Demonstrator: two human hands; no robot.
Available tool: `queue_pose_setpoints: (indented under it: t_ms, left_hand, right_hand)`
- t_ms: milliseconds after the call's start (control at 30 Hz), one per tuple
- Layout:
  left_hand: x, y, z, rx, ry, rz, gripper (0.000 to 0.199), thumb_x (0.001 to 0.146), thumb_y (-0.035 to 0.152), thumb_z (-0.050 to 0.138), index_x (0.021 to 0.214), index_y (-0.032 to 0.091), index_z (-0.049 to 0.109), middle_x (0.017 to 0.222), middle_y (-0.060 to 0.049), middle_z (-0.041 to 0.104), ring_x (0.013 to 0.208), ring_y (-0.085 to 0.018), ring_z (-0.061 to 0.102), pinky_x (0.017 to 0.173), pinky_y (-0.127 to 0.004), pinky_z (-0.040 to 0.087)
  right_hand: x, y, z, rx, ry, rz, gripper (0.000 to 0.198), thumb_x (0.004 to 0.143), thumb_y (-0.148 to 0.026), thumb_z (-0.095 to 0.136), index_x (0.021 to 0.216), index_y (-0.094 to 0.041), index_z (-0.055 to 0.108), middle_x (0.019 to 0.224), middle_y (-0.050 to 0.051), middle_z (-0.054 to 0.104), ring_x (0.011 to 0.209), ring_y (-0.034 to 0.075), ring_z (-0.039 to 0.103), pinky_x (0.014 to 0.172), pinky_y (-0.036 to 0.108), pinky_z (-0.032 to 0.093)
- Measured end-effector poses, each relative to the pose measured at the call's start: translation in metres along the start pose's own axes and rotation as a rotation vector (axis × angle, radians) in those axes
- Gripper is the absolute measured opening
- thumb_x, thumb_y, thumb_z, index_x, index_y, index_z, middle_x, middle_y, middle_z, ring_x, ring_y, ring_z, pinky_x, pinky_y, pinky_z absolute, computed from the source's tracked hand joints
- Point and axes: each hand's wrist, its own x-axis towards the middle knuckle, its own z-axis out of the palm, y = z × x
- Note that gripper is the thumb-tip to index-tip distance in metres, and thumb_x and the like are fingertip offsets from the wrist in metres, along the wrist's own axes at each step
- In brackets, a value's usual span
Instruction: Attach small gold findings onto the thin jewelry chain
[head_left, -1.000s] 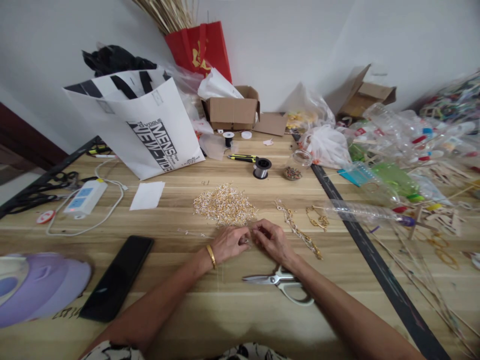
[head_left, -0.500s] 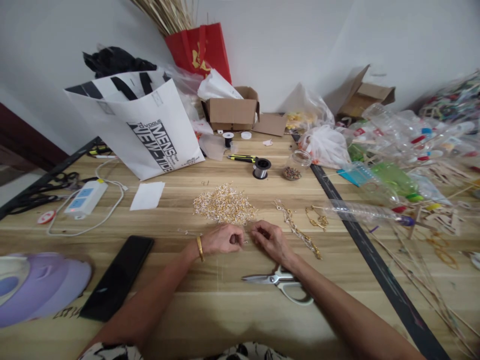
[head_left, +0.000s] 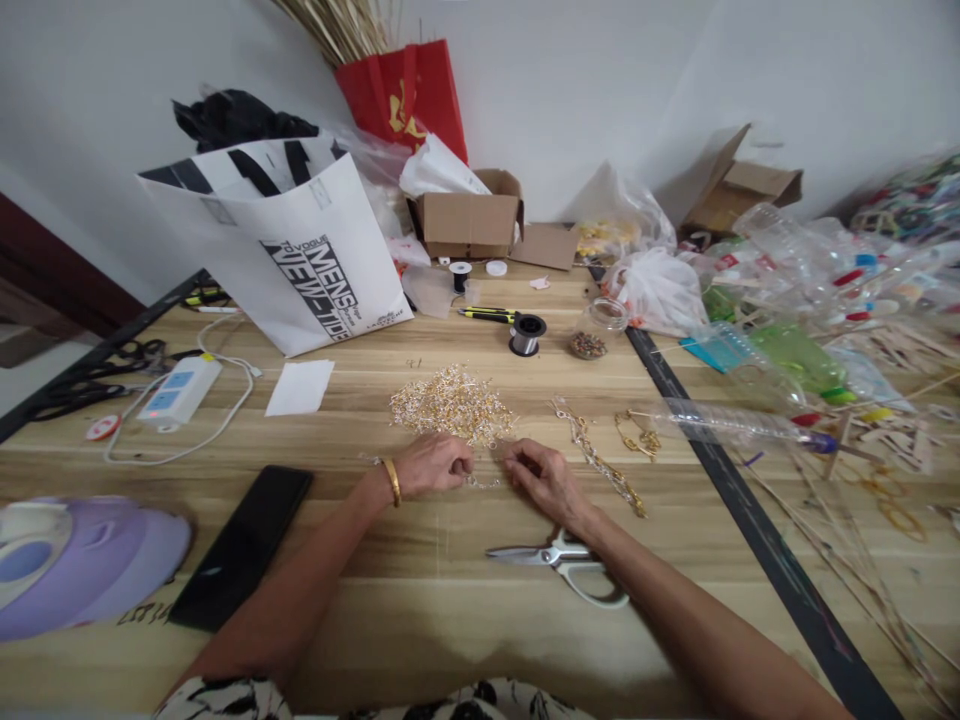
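Just in front of a pile of small gold and clear beads point(head_left: 454, 402), my left hand point(head_left: 431, 463) is closed, fingertips pinched together. A thin strand with small beads point(head_left: 484, 483) runs from its fingers toward my right hand point(head_left: 541, 474). My right hand is closed too, thumb and forefinger pressed together near the strand's other end. What lies inside its fingers is too small to make out. Silver scissors with white handles point(head_left: 574, 562) lie below my right hand. To its right rest finished-looking gold and silver beaded chains point(head_left: 600, 460) and a coiled gold chain point(head_left: 637, 435).
Behind the beads are a wire spool point(head_left: 527, 335), a yellow-black cutter point(head_left: 486, 314) and a glass jar of beads point(head_left: 589, 342). A black phone point(head_left: 240, 548), a power strip point(head_left: 180, 392) and a white paper bag point(head_left: 300, 250) stand left. Plastic bottles point(head_left: 795, 355) crowd the right.
My left hand has shifted slightly left and up, away from my right hand. More of the beaded strand now shows between them. The view has tilted a little.
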Motion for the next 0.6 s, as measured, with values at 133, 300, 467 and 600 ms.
queue_pose_setpoints:
  t_ms: [133,300,467,600]
  left_hand:
    - [-0.0002,-0.0005,0.0027,0.072,-0.011,0.006,0.014,0.066,0.009,0.056,0.071,0.017,0.067,0.072,-0.002,0.066,0.068,-0.014,0.058,0.061,-0.02,0.039]
    - [-0.0019,-0.0026,0.0015,0.089,-0.021,0.01,0.015,0.066,0.008,0.054,0.066,0.017,0.065,0.067,-0.001,0.064,0.065,-0.014,0.057,0.058,-0.02,0.037]
    - [-0.0045,-0.0047,-0.0015,0.108,-0.049,0.027,0.015,0.064,0.007,0.052,0.065,0.017,0.064,0.066,-0.001,0.063,0.063,-0.014,0.056,0.056,-0.02,0.035]
    - [-0.0065,-0.0078,-0.0013,0.13,-0.059,0.048,0.015,0.062,0.007,0.053,0.063,0.018,0.063,0.064,0.0,0.063,0.061,-0.013,0.054,0.054,-0.021,0.034]
  right_hand:
    - [0.0,-0.0015,-0.001,-0.005,0.003,-0.001,0.015,0.085,-0.025,0.049,0.077,-0.016,0.058,0.059,-0.001,0.053,0.054,0.011,0.046,0.052,0.021,0.036]
    - [0.0003,-0.0033,-0.0025,-0.015,-0.002,-0.004,0.015,0.084,-0.025,0.05,0.076,-0.017,0.06,0.06,-0.001,0.055,0.055,0.012,0.048,0.052,0.02,0.038]
    - [0.0006,0.0008,-0.0005,-0.02,0.003,-0.016,0.015,0.084,-0.024,0.049,0.075,-0.017,0.059,0.061,0.0,0.055,0.055,0.012,0.048,0.052,0.021,0.037]
    - [0.0001,0.002,0.0003,-0.01,0.002,-0.024,0.013,0.083,-0.022,0.05,0.076,-0.017,0.06,0.063,0.0,0.056,0.056,0.012,0.048,0.053,0.021,0.037]
